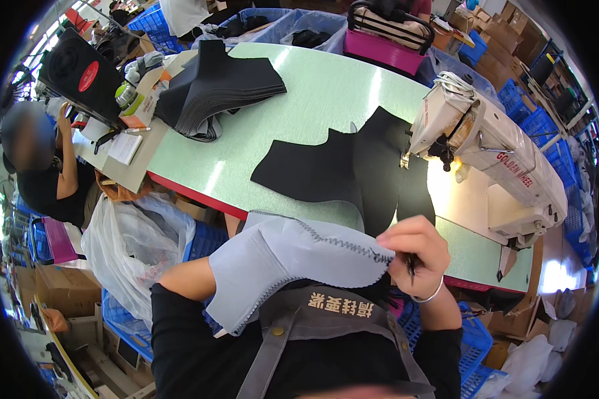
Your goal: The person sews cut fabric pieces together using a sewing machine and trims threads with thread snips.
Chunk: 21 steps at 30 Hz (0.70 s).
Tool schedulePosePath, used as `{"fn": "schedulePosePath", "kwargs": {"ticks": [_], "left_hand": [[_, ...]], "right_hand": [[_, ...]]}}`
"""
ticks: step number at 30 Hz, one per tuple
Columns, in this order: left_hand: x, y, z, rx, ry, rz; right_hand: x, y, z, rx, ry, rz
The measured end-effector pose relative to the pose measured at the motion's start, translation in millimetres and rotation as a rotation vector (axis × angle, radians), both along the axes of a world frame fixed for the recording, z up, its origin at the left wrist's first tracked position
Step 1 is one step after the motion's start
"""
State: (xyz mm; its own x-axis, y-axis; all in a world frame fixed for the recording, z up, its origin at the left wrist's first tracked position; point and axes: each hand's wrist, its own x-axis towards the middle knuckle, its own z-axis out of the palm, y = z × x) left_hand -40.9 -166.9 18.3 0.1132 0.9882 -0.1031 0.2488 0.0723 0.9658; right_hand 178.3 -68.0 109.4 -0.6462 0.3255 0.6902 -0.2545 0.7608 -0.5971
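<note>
My right grip (pixel 420 258) pinches the curved grey, black-stitched fabric panel (pixel 283 253) at one end; likely light, floppy, best held by seams. Left grip: hidden, can't tell.

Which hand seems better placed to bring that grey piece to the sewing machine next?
Probably the right hand: it holds the end of the stitched grey fabric nearer the sewing machine. The left hand is hidden.

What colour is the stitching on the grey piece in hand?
Black: the zigzag stitching on the light grey piece shows best in the head view.
</note>
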Motion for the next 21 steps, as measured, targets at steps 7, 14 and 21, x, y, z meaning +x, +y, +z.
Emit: {"fn": "schedulePosePath", "kwargs": {"ticks": [7,14,21], "left_hand": [[5,-27,-9,0.131,0.229,-0.186],[31,-11,26,1.435,0.992,-0.395],[29,34,57,1.067,0.863,-0.204]], "right_hand": [[60,3,-3,-0.076,0.432,-0.528],[207,-1,21,-0.213,0.779,-1.011],[449,19,64,0.622,0.979,-1.869]]}}
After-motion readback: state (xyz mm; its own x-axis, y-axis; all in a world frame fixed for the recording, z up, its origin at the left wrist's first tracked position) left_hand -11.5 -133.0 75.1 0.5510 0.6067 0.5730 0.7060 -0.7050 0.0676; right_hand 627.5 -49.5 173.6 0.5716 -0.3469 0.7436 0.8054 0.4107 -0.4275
